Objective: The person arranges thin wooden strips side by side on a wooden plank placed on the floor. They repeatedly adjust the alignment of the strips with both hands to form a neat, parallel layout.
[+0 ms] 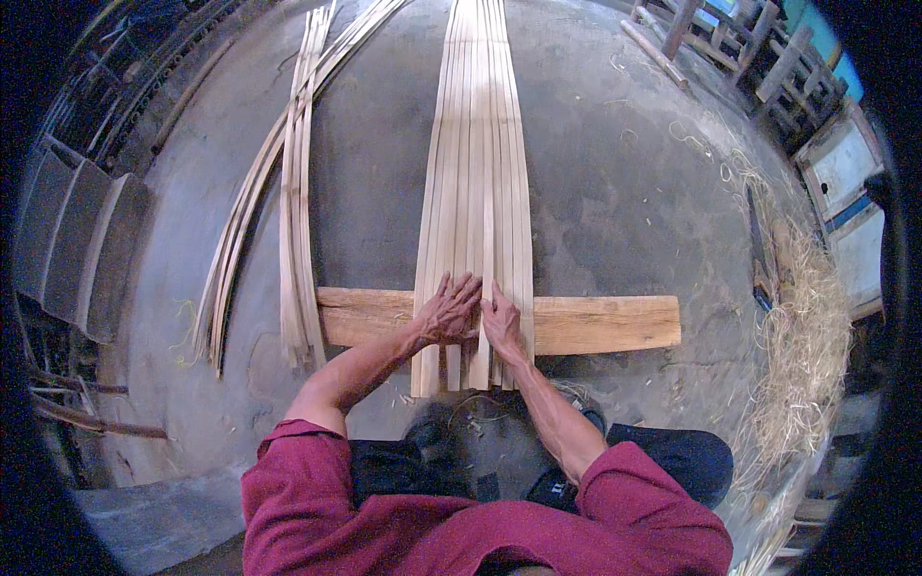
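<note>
Long pale bamboo strips (475,144) lie side by side in a band running away from me over the floor. Their near ends rest across a flat wooden board (605,324). My left hand (448,312) lies on the strips with its fingers stretched out, pointing up and to the right. Just beside it, my right hand (501,324) is closed on the edge of one strip near the band's middle, its thumb side toward the left hand. The undersides of the right fingers are hidden. Below my hands, the near ends are uneven, with gaps between some strips.
More strips lie in two crossing bundles (296,192) to the left. A heap of thin shavings (802,346) spreads along the right, beside a dark-handled tool (761,288). Grey steps (96,245) stand at the left, a wooden frame (730,43) at the far right.
</note>
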`<state>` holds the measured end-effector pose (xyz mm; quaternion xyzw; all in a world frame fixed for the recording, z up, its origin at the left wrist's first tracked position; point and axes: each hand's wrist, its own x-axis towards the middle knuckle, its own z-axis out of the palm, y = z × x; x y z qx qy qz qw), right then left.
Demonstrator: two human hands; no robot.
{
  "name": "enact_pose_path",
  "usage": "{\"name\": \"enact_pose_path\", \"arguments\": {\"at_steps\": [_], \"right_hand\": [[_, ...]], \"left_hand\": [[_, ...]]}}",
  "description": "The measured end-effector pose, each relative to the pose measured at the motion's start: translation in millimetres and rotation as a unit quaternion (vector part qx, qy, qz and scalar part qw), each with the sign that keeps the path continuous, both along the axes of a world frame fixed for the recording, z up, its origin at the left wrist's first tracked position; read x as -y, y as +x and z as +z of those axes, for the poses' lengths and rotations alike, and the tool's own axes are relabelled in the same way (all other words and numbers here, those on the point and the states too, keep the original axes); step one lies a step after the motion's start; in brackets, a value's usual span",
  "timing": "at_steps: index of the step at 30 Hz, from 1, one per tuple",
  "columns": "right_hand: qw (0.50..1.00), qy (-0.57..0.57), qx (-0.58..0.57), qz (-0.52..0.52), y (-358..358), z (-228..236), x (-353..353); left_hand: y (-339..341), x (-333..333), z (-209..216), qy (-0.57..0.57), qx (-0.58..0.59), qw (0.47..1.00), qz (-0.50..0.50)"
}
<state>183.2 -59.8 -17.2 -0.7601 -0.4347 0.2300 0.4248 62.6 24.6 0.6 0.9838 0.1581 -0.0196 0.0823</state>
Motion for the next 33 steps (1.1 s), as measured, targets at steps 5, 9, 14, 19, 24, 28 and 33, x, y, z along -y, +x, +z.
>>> {"name": "enact_pose_path", "arguments": {"at_steps": [5, 9, 14, 19, 24, 28, 33], "right_hand": [[0.998, -0.058, -0.023, 0.023, 5, 11, 0], [0.996, -0.086, -0.019, 0.013, 5, 24, -1], [0.982, -0.184, -0.043, -0.010, 9, 33, -1], [0.997, -0.063, -0.033, -0.005, 5, 21, -2], [0.997, -0.044, -0.050, 0.026, 4, 11, -3], [0.996, -0.064, -0.060, 0.012, 4, 20, -2], [0.990, -0.092, -0.090, -0.049, 3, 31, 2]], "left_hand": [[1, -3, 1, -0.030, 0.003, 1.000, -0.002], [2, -2, 8, -0.028, -0.028, 0.999, 0.010], [2, -1, 11, -0.024, -0.022, 0.999, 0.013], [2, -2, 4, -0.012, -0.025, 1.000, 0.011], [0, -6, -3, 0.000, -0.028, 1.000, 0.000], [3, -4, 1, -0.017, -0.052, 0.998, 0.015], [11, 1, 8, -0.056, -0.037, 0.997, 0.040]]}}
